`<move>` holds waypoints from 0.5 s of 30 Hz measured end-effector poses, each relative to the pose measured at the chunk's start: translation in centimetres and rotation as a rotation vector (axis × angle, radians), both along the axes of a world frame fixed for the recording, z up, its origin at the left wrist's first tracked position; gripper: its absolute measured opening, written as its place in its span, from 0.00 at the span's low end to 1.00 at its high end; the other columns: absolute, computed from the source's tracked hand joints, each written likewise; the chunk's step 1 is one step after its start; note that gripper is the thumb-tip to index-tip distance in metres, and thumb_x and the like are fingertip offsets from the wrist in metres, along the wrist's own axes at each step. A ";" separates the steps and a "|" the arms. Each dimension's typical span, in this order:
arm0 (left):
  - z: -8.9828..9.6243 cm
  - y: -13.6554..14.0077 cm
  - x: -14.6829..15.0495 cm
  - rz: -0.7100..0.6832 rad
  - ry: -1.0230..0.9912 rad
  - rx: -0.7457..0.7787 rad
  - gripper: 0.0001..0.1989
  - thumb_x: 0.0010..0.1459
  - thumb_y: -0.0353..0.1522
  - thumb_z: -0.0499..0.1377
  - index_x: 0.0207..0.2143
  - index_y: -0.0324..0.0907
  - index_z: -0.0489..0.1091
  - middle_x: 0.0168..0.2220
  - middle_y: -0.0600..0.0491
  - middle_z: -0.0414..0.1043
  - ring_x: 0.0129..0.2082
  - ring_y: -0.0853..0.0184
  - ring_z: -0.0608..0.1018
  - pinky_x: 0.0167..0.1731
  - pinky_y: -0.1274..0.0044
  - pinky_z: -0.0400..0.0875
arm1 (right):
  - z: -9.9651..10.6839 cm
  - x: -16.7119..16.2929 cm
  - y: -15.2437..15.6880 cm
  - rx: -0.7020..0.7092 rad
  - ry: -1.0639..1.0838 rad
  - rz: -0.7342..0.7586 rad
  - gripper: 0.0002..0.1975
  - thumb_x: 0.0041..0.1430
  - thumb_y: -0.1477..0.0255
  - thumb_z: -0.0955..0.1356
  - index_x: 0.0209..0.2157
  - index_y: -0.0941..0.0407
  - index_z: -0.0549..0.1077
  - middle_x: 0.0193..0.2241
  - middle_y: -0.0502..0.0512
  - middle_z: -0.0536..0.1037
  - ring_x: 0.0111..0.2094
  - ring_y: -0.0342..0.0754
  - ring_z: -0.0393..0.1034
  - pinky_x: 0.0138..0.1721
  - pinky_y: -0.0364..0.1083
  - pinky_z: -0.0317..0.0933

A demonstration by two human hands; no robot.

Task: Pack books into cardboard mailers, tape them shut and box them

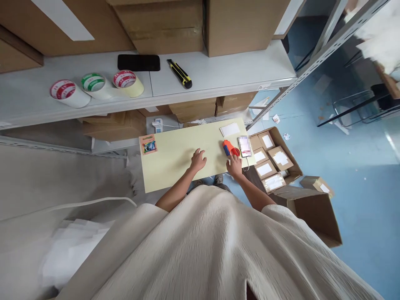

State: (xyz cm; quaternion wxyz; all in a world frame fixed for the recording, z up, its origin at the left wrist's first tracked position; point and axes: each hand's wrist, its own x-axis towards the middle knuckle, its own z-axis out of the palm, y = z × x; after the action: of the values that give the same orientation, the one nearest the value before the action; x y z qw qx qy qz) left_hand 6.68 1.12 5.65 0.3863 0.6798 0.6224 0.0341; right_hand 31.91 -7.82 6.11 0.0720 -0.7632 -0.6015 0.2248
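Observation:
Above the pale yellow tabletop [175, 154], my left hand [197, 161] is open, fingers spread and holding nothing. My right hand [234, 165] is at the near end of an orange tape dispenser [228, 146] with a blue part, its fingers closed on the red ring end; the fingertips are partly hidden. Just right of the dispenser lies a phone [245, 146] with a lit, blurred screen and a white cable. Behind it rests a white sheet [229, 129]. A small orange picture card [148, 144] lies at the table's left end.
The shelf [218, 77] ahead carries rolls of tape [70, 93], a black phone [139, 62], a yellow-black box cutter [179, 74] and large cartons [240, 25]. At right, an open carton [292, 168] holds several small labelled boxes. Another open carton [318, 214] stands nearer.

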 end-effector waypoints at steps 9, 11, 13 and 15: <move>-0.6 -1.2 -0.1 -0.020 -0.073 -0.032 0.26 0.74 0.32 0.60 0.72 0.47 0.74 0.83 0.39 0.61 0.83 0.45 0.65 0.78 0.52 0.68 | 1.5 -2.8 0.0 -0.056 0.006 0.097 0.18 0.76 0.75 0.64 0.58 0.54 0.82 0.59 0.69 0.81 0.62 0.65 0.71 0.65 0.59 0.60; -0.4 -1.4 -0.4 -0.001 -0.080 -0.027 0.26 0.74 0.31 0.59 0.72 0.46 0.74 0.83 0.39 0.61 0.83 0.46 0.65 0.78 0.52 0.68 | 1.5 -3.1 0.7 -0.025 0.011 0.127 0.17 0.75 0.75 0.65 0.58 0.54 0.82 0.58 0.68 0.82 0.61 0.65 0.71 0.65 0.59 0.60; -0.1 -1.6 -0.9 0.041 -0.080 -0.009 0.26 0.74 0.31 0.60 0.72 0.46 0.74 0.82 0.39 0.61 0.83 0.47 0.65 0.78 0.53 0.68 | 1.5 -3.3 1.6 0.008 0.026 0.171 0.17 0.75 0.75 0.66 0.57 0.54 0.82 0.57 0.67 0.82 0.60 0.65 0.71 0.64 0.59 0.61; 0.2 -1.8 -1.5 0.107 -0.071 0.017 0.26 0.73 0.31 0.61 0.71 0.46 0.75 0.82 0.39 0.63 0.82 0.47 0.66 0.78 0.54 0.68 | 1.5 -3.4 2.7 0.033 0.049 0.229 0.17 0.74 0.75 0.66 0.57 0.54 0.83 0.56 0.67 0.83 0.59 0.65 0.71 0.63 0.60 0.61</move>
State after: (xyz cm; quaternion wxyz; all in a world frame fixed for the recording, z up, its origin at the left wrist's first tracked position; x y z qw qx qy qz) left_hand 5.20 -0.70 5.83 0.4000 0.6472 0.6435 0.0842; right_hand 28.49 -5.15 7.57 0.0728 -0.6824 -0.6865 0.2402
